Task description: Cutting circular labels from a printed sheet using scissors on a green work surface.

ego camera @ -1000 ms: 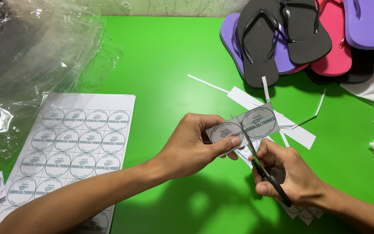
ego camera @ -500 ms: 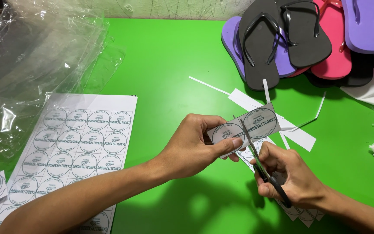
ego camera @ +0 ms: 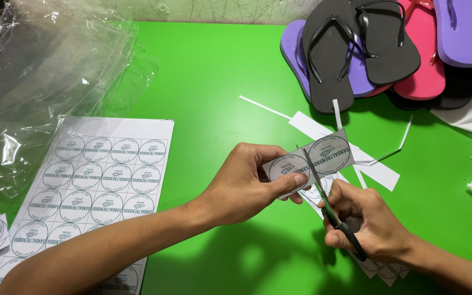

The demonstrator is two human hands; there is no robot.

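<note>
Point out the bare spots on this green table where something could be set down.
The widest bare table lies between the plastic bags, the sandals and the label sheet. A smaller patch lies right of the paper strips. It is crowded around the left hand, right hand, scissors and label strip.

Open green table (ego camera: pixel 214 71) — sandals (ego camera: pixel 356 49) far right

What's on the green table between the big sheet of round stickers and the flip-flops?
In the head view, mostly bare green table separates the sticker sheet from the flip-flops; only a thin white paper strip lies there, near the flip-flops.
</note>
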